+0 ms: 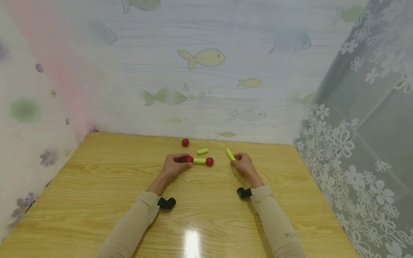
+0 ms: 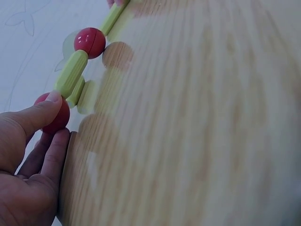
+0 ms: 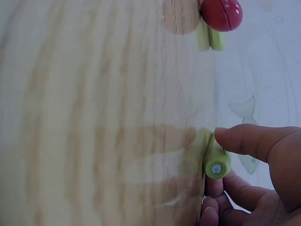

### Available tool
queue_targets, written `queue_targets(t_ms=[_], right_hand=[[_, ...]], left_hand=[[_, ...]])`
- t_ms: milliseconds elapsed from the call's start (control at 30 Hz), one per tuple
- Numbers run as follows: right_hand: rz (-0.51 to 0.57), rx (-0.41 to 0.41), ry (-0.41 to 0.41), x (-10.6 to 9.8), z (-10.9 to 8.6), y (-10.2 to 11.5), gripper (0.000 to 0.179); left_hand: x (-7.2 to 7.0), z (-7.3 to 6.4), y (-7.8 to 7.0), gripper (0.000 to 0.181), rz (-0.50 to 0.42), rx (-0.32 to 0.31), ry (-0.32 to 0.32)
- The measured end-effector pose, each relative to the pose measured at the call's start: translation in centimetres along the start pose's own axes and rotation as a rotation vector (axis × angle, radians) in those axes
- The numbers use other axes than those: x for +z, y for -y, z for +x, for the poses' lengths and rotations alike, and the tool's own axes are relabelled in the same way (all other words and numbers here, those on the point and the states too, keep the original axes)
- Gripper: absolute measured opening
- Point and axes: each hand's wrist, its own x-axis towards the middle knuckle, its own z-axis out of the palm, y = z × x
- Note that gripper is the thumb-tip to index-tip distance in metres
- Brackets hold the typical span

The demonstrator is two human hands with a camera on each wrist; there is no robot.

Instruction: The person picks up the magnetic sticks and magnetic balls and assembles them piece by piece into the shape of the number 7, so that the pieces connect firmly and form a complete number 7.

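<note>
My left hand (image 1: 174, 165) pinches a red ball (image 2: 58, 116) between thumb and fingers. That ball is joined to one end of a yellow-green rod (image 1: 199, 161), and a second red ball (image 1: 209, 161) sits on the rod's other end. To the right, my right hand (image 1: 244, 164) pinches another yellow-green rod (image 1: 229, 154) by its near end. In the right wrist view this rod (image 3: 217, 157) shows a round silvery disc in its end face. A gap separates it from the ball-and-rod piece. Both hands are low over the wooden table (image 1: 206, 200).
Behind the joined piece lie a loose yellow-green rod (image 1: 202, 151) and a loose red ball (image 1: 185, 142). A fish-patterned curtain (image 1: 206, 107) hangs along the table's back edge. Small black cameras are strapped at both wrists, at the sleeve cuffs.
</note>
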Motion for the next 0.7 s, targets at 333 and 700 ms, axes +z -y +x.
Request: queue_targets(t_ms=[333, 700], right_hand=[[-0.041, -0.011, 0.008, -0.55, 0.13, -0.31, 0.035], [-0.049, -0.010, 0.011, -0.73, -0.31, 0.08, 0.034]], left_hand=[[0.11, -0.39, -0.10, 0.043, -0.007, 0.015, 0.004], [0.11, -0.40, -0.11, 0.043, -0.005, 0.015, 0.007]])
